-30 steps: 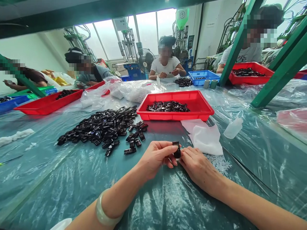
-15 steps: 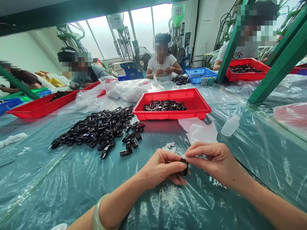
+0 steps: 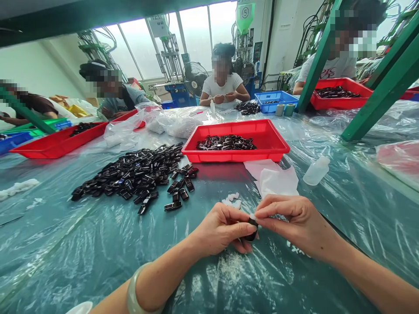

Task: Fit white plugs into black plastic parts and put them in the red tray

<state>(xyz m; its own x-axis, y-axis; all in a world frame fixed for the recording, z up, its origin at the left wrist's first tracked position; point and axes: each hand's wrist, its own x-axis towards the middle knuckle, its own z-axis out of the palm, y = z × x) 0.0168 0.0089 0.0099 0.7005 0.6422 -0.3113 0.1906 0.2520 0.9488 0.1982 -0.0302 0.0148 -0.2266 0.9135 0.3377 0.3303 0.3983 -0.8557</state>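
Observation:
My left hand [image 3: 222, 231] grips a small glossy black part [image 3: 252, 234] between thumb and fingers, low over the plastic-covered table. At the part's upper end, the thumb and fingertips of my right hand [image 3: 296, 222] pinch a small white piece [image 3: 252, 216], which looks like tissue or wipe. The fingertips of both hands almost meet there. Just beyond them lie white scraps [image 3: 231, 201] and a folded white cloth or paper [image 3: 276, 179]. A large heap of similar black parts [image 3: 131, 172] spreads to the left.
Behind the hands sits a red tray [image 3: 235, 156] with more black parts. A translucent squeeze bottle [image 3: 316, 172] is lying at the right. Green metal posts [image 3: 366, 117] slant across the right side. Several co-workers sit around the table, including a person in white [image 3: 224, 85] opposite.
The black part has tilted slightly in my left hand. Both hands stay together at its upper end, and the whole view has shifted a little.

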